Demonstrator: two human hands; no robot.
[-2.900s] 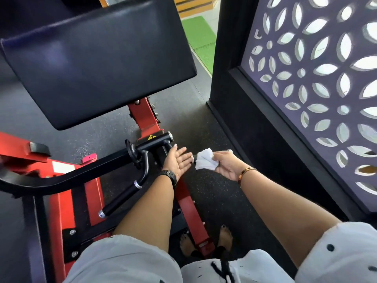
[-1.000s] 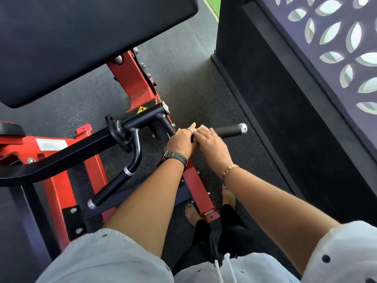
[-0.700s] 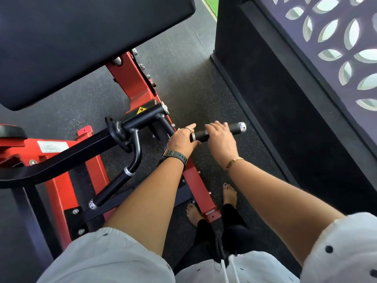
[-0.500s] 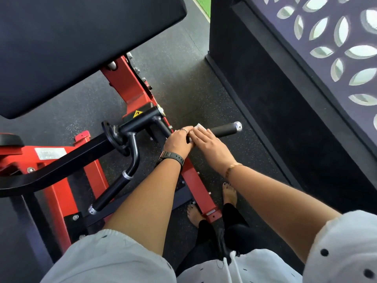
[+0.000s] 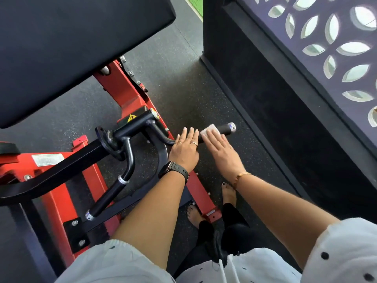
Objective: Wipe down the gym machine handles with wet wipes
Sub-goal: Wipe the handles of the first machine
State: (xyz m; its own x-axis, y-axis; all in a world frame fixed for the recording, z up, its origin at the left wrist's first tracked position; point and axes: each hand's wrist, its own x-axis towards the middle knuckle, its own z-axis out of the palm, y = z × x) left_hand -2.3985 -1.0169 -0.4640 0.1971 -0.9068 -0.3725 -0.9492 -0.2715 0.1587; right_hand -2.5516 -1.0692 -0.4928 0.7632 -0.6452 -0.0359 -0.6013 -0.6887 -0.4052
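While the right hand lies flat, fingers straight, pressing the wet wipe onto the black handle, the left hand rests just beside it across the same bar, fingers extended, gripping nothing.

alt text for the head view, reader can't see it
Seen from above, a person's right hand presses a white wipe flat onto a black handle of a red gym machine, while the left hand rests flat on the same handle beside it. A second handle shows at left, a big black pad upper left.
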